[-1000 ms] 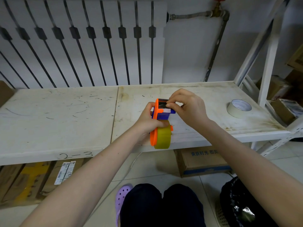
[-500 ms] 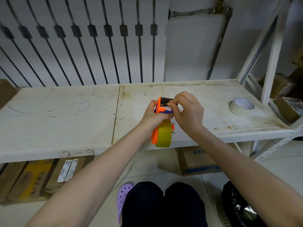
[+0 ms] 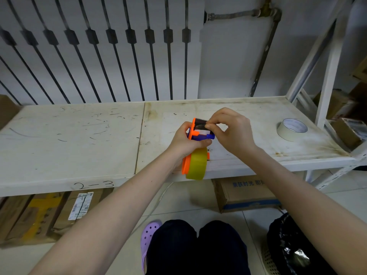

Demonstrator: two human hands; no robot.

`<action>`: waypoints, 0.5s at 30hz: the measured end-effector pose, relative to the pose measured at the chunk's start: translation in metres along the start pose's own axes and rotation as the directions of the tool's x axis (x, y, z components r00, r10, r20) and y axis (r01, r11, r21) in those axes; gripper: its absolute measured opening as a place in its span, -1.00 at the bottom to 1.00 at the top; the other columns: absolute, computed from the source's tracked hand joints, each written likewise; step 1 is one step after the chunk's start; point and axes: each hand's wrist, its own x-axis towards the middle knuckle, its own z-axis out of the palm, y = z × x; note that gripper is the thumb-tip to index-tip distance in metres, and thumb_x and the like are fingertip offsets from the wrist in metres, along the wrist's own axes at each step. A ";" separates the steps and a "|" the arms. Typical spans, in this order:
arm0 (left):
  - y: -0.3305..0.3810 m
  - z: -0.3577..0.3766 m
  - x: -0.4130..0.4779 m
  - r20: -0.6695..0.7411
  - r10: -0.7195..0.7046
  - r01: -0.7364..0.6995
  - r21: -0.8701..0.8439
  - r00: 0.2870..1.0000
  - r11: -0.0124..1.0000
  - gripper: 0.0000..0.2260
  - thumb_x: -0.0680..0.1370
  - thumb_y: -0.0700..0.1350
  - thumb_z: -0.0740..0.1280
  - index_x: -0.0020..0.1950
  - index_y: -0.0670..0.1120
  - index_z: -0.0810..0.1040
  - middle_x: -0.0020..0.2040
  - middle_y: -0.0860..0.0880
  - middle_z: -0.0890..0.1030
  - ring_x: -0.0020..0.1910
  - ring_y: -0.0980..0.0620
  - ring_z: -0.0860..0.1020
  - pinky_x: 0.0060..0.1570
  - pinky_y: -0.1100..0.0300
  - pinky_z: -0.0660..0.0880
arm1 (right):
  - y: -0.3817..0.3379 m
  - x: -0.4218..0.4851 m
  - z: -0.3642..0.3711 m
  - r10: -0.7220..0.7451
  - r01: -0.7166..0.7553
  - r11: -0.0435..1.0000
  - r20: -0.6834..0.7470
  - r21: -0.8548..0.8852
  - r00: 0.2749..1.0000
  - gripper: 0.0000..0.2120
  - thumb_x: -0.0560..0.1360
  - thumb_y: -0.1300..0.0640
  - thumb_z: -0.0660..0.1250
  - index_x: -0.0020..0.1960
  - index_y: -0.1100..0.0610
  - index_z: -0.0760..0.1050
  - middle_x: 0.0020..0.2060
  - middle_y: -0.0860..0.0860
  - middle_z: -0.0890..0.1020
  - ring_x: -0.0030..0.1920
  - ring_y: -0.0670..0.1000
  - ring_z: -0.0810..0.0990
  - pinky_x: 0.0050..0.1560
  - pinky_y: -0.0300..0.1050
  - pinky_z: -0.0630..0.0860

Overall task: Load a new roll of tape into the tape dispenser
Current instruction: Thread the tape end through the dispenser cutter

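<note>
An orange and blue tape dispenser (image 3: 193, 133) is held above the front edge of the white shelf (image 3: 79, 139). A yellowish roll of tape (image 3: 197, 165) sits on its wheel at the lower end. My left hand (image 3: 183, 142) grips the dispenser around its middle. At the toothed blade end, my right hand (image 3: 230, 132) pinches something small with thumb and fingertips; what it pinches is too small to tell.
A second, cream roll of tape (image 3: 293, 129) lies flat on the shelf at the right, by a white upright post (image 3: 329, 76). Cardboard boxes (image 3: 246, 193) stand under the shelf. A black bag (image 3: 288, 245) is at the lower right, my knees below.
The dispenser and both hands have stayed in the same hold; the fingers of my right hand shifted slightly at the blade end. The view tilted a little.
</note>
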 end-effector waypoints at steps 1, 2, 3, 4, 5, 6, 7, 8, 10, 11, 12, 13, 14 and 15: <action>0.000 0.001 0.000 0.001 0.003 -0.003 0.011 1.000 1.000 -0.45 0.35 -0.16 0.53 0.26 -0.03 0.39 0.15 -0.14 0.54 0.11 -0.15 0.55 0.13 -0.11 0.54 | 0.000 0.000 -0.002 0.010 -0.010 1.000 0.012 0.015 1.000 -0.91 0.44 0.15 0.40 -0.16 0.16 0.65 -0.20 0.04 0.65 -0.19 -0.01 0.60 -0.22 -0.09 0.60; 0.001 0.001 0.000 0.002 0.002 -0.002 0.022 1.000 1.000 -0.45 0.35 -0.15 0.53 0.27 -0.03 0.38 0.14 -0.13 0.54 0.11 -0.14 0.55 0.13 -0.09 0.54 | 0.001 0.000 -0.003 0.021 -0.022 0.999 0.021 0.029 1.000 -0.93 0.43 0.17 0.42 -0.16 0.17 0.65 -0.19 0.05 0.66 -0.18 -0.02 0.60 -0.19 -0.10 0.60; 0.001 0.001 -0.001 0.004 0.001 -0.001 0.033 1.000 0.999 -0.45 0.36 -0.14 0.53 0.27 -0.03 0.37 0.13 -0.11 0.53 0.11 -0.13 0.55 0.12 -0.07 0.55 | 0.001 0.000 -0.005 0.031 -0.032 0.999 0.027 0.040 0.999 -0.94 0.42 0.18 0.43 -0.16 0.18 0.65 -0.19 0.06 0.66 -0.18 -0.03 0.59 -0.17 -0.12 0.59; 0.002 0.001 -0.002 0.007 -0.003 0.003 0.038 1.000 0.999 -0.44 0.36 -0.13 0.53 0.28 -0.02 0.37 0.13 -0.11 0.53 0.10 -0.12 0.54 0.11 -0.06 0.55 | 0.002 0.000 -0.006 0.041 -0.042 0.998 0.032 0.047 0.999 -0.94 0.41 0.19 0.44 -0.16 0.17 0.66 -0.19 0.05 0.66 -0.17 -0.04 0.59 -0.16 -0.13 0.59; 0.002 0.000 -0.002 0.010 -0.010 0.010 0.037 1.000 0.999 -0.44 0.36 -0.13 0.53 0.28 -0.02 0.36 0.12 -0.10 0.53 0.08 -0.11 0.55 0.10 -0.04 0.56 | 0.003 0.000 -0.006 0.052 -0.054 0.997 0.039 0.054 0.998 -0.95 0.41 0.19 0.44 -0.17 0.17 0.66 -0.18 0.05 0.67 -0.17 -0.05 0.59 -0.14 -0.12 0.59; 0.003 0.000 -0.003 0.013 -0.015 0.015 0.029 1.000 0.999 -0.45 0.36 -0.13 0.53 0.27 -0.01 0.36 0.10 -0.08 0.52 0.04 -0.08 0.55 0.07 -0.02 0.56 | 0.002 0.000 -0.007 0.064 -0.067 0.996 0.048 0.060 0.997 -0.96 0.41 0.19 0.45 -0.17 0.16 0.66 -0.18 0.04 0.67 -0.16 -0.04 0.59 -0.13 -0.11 0.59; 0.004 -0.001 -0.005 0.020 -0.018 0.018 0.016 1.000 1.000 -0.46 0.36 -0.14 0.52 0.25 0.00 0.36 0.08 -0.07 0.52 0.01 -0.05 0.55 0.04 0.00 0.57 | 0.002 0.001 -0.008 0.072 -0.076 0.995 0.058 0.064 0.996 -0.96 0.41 0.19 0.45 -0.17 0.16 0.65 -0.18 0.04 0.67 -0.15 -0.02 0.60 -0.12 -0.08 0.59; 0.004 -0.001 -0.005 0.029 -0.023 0.023 0.003 0.999 1.000 -0.47 0.36 -0.14 0.52 0.24 0.00 0.36 0.07 -0.06 0.52 0.00 -0.05 0.56 0.04 -0.01 0.57 | 0.001 0.001 -0.009 0.075 -0.080 0.995 0.066 0.067 0.995 -0.97 0.41 0.20 0.45 -0.17 0.16 0.65 -0.17 0.03 0.67 -0.14 -0.01 0.61 -0.11 -0.06 0.59; 0.003 -0.003 -0.006 0.044 -0.039 0.039 -0.014 0.998 0.999 -0.45 0.35 -0.15 0.53 0.26 0.00 0.36 0.09 -0.09 0.54 0.06 -0.10 0.57 0.09 -0.09 0.56 | -0.003 0.002 -0.010 0.081 -0.087 0.994 0.081 0.068 0.993 -0.97 0.41 0.20 0.44 -0.16 0.16 0.64 -0.16 0.04 0.67 -0.13 0.01 0.61 -0.10 -0.05 0.59; 0.002 -0.004 -0.007 0.056 -0.048 0.050 -0.030 0.997 0.998 -0.44 0.35 -0.15 0.53 0.27 0.00 0.37 0.10 -0.09 0.54 0.09 -0.13 0.57 0.11 -0.13 0.55 | -0.005 0.002 -0.010 0.083 -0.089 0.994 0.087 0.066 0.993 -0.97 0.41 0.21 0.43 -0.16 0.17 0.64 -0.16 0.05 0.67 -0.12 0.01 0.61 -0.09 -0.05 0.59; 0.002 -0.005 -0.008 0.076 -0.056 0.060 -0.054 0.996 0.997 -0.43 0.34 -0.16 0.53 0.27 0.01 0.37 0.10 -0.09 0.55 0.10 -0.15 0.56 0.11 -0.16 0.55 | -0.006 0.002 -0.010 0.080 -0.086 0.994 0.088 0.064 0.993 -0.97 0.42 0.21 0.42 -0.17 0.17 0.63 -0.15 0.05 0.67 -0.12 0.01 0.60 -0.09 -0.06 0.59; 0.001 -0.006 -0.008 0.104 -0.066 0.076 -0.086 0.992 0.993 -0.44 0.35 -0.15 0.53 0.27 0.02 0.38 0.10 -0.09 0.55 0.10 -0.16 0.57 0.10 -0.18 0.54 | -0.007 0.001 -0.009 0.075 -0.080 0.995 0.086 0.060 0.993 -0.98 0.42 0.22 0.42 -0.17 0.17 0.62 -0.15 0.05 0.67 -0.11 0.01 0.60 -0.09 -0.07 0.58; 0.000 -0.007 -0.009 0.141 -0.076 0.094 -0.129 0.987 0.987 -0.47 0.36 -0.12 0.52 0.26 0.02 0.39 0.10 -0.10 0.55 0.10 -0.16 0.57 0.10 -0.19 0.54 | -0.008 0.001 -0.009 0.073 -0.077 0.996 0.083 0.053 0.994 -0.98 0.42 0.22 0.42 -0.18 0.17 0.61 -0.15 0.05 0.67 -0.11 0.01 0.61 -0.08 -0.07 0.58; 0.002 -0.008 -0.011 0.169 -0.079 0.110 -0.183 0.982 0.977 -0.54 0.40 -0.07 0.49 0.23 0.02 0.41 0.10 -0.11 0.55 0.07 -0.13 0.58 0.09 -0.18 0.55 | -0.008 0.000 -0.010 0.074 -0.077 0.996 0.079 0.047 0.994 -0.97 0.43 0.21 0.41 -0.18 0.17 0.61 -0.15 0.05 0.68 -0.11 0.01 0.61 -0.08 -0.08 0.57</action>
